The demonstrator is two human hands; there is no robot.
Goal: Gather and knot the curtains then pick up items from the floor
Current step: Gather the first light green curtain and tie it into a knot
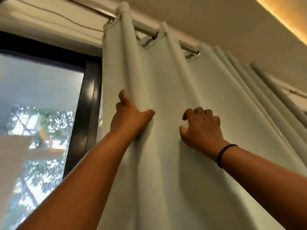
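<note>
Soft daylight from the window (39, 100); slight blur, bowed edges.

1. A metal curtain rod (146, 30) runs just under the ceiling, slanting down from upper left to right.
2. The pale curtain (166, 97) hangs from it by metal eyelet rings (193, 53) threaded on the rod.
3. Toward the right the fabric bunches into tight folds, hiding the rod there.

Both arms raised; left hand (131, 117) pinching, right hand (201, 128) curled, fingers bent.
</note>
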